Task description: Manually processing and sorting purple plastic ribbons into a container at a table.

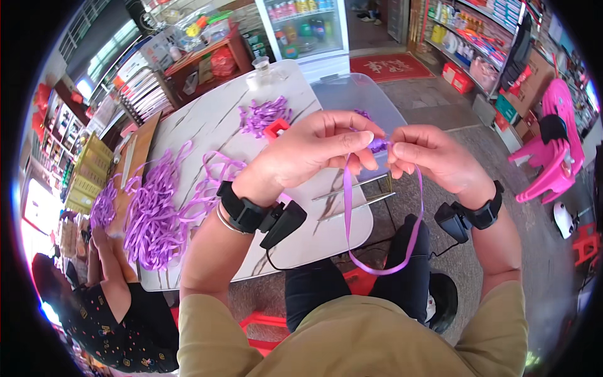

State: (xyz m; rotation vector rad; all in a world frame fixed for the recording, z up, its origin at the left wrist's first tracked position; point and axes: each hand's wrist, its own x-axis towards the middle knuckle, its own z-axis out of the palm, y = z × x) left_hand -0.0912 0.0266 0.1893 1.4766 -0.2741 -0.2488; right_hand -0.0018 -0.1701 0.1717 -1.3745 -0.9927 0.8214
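Observation:
Between my hands hangs a purple ribbon point(379, 271) in a long U-shaped loop. My left hand point(317, 147) pinches one end with thumb and fingers. My right hand point(433, 157) grips the other end, close to the left fingertips; the exact spot where the ends meet is hard to make out. Below the left hand, thin metal rods point(358, 200) stick out past the table's edge. A bundle of short purple ribbon pieces point(265, 116) and a red block-like object point(276, 129) lie beyond my left wrist. More purple pieces point(379, 146) show behind my fingers.
A big heap of purple ribbons point(157, 217) covers the left of the marbled table point(207, 119). A translucent plastic bin point(361, 91) adjoins its far right. At left a co-worker point(119, 320) handles purple ribbon. A pink chair point(556, 147) stands right, a drinks fridge point(306, 31) behind.

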